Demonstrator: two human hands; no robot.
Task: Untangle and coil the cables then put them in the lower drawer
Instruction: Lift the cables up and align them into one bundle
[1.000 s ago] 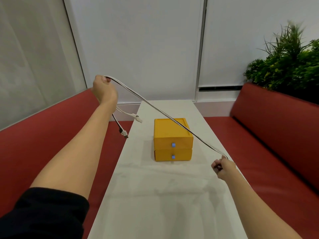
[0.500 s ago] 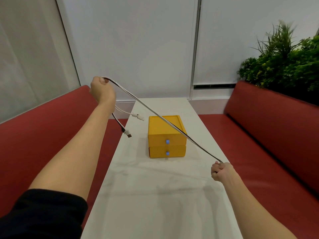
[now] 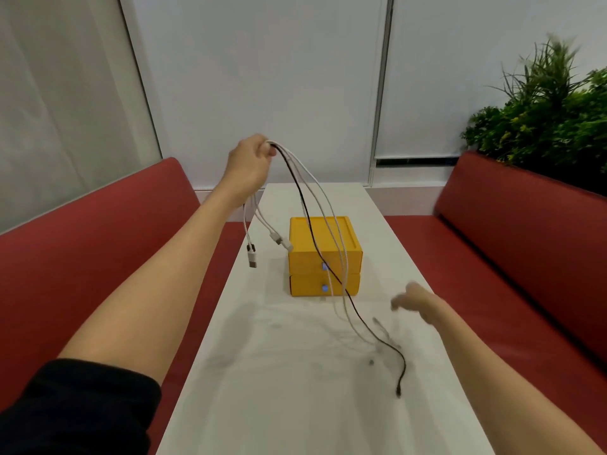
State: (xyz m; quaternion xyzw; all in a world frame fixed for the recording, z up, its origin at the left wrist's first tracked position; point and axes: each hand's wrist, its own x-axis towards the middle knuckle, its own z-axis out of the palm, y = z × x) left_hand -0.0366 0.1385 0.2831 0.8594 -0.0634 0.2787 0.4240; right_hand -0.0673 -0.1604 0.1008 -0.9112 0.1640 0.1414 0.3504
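right hand [image 3: 414, 298] let go of far ends, blurry but looked loose, empty. left hand [image 3: 249, 162] still gripped cables [image 3: 303, 201] up high, tails dropped onto table [image 3: 295, 405] by drawers [image 3: 302, 259], both shut. looked untangled, so coiling next i guess

Long white table [image 3: 295, 405] bears a yellow drawer box [image 3: 323, 238] mid-way along it. A black cable [image 3: 387, 343] trails on the top before the box.

white and black cables [image 3: 302, 198], yellow drawers [image 3: 303, 267], blue knobs [image 3: 325, 288], red benches [image 3: 98, 244], white table [image 3: 295, 389], green plant [image 3: 551, 123]
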